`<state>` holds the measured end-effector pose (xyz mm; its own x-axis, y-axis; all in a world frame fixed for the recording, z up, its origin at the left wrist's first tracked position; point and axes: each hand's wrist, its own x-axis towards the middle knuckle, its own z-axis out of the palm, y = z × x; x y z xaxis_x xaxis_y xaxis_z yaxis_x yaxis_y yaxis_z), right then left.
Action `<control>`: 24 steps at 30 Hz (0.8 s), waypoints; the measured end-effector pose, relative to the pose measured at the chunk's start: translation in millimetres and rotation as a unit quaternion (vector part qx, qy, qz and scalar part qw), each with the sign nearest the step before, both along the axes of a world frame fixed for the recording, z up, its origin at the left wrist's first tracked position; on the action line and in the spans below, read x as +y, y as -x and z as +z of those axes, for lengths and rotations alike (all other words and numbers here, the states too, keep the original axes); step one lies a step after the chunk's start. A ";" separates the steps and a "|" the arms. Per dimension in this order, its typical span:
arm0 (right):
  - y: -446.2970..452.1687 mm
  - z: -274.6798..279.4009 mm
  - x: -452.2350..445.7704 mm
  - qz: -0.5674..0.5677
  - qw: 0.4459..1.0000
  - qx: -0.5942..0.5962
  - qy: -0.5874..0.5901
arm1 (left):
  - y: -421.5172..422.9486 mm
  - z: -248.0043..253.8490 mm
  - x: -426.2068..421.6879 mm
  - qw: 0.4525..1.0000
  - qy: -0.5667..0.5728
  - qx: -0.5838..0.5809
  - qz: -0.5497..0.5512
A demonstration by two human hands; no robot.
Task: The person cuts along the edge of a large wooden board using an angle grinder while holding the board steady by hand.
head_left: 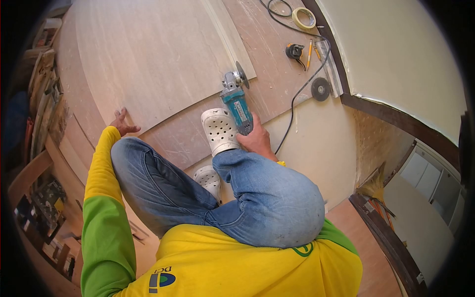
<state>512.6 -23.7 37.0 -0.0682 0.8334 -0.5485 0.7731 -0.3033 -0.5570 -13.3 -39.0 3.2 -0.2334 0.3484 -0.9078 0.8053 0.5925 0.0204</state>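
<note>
My right hand [258, 136] is wrapped round the rear body of a teal angle grinder [239, 106], beside my white clog [219, 129]. The grinder's disc [242, 74] stands on edge at the near right corner of a large wood-grain panel [148, 49]; whether it touches the panel I cannot tell. At the panel's near left corner, my left hand [122, 123] rests with its fingers spread and holds nothing. Under the panel lies a dusty pinkish board [183, 138]. A black power cord [293, 110] curves away to the right of the grinder.
On the board at the right are a roll of masking tape [304, 18], a tape measure [294, 51], a yellow pencil [309, 54] and a spare dark disc [320, 89]. Wood offcuts [42, 89] are piled at the left. A dark door frame [386, 113] borders the right side.
</note>
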 end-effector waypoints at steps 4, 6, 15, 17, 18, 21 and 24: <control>-1.4 -1.4 -2.4 0.002 1.000 -0.004 -0.007 | -0.8 0.6 0.3 1.000 0.001 0.001 0.000; -2.1 -0.7 -5.3 -0.003 1.000 0.002 -0.018 | 0.2 -1.1 0.1 1.000 0.000 0.003 -0.003; -13.3 12.7 -29.2 -0.039 0.999 0.005 0.004 | 1.7 -3.0 1.0 1.000 -0.004 -0.002 0.004; -25.9 13.0 -36.6 -0.043 0.999 -0.001 0.012 | -3.3 1.4 4.4 1.000 0.018 0.015 0.008; -32.5 14.1 -38.3 -0.054 0.998 0.033 -0.012 | -0.3 -2.5 5.1 1.000 0.014 0.013 0.011; -49.9 28.8 -37.9 -0.069 0.995 0.059 -0.050 | 14.8 -29.1 -3.7 0.999 0.036 0.014 -0.003; -57.7 57.6 -16.2 -0.057 0.992 0.011 -0.113 | 50.6 -92.5 -23.6 1.000 0.027 0.004 0.000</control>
<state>570.2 -39.9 94.6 0.0235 0.9381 -0.3455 0.7281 -0.2529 -0.6371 -63.9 -62.6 -89.2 -0.2402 0.2992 -0.9235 0.8050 0.5930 -0.0173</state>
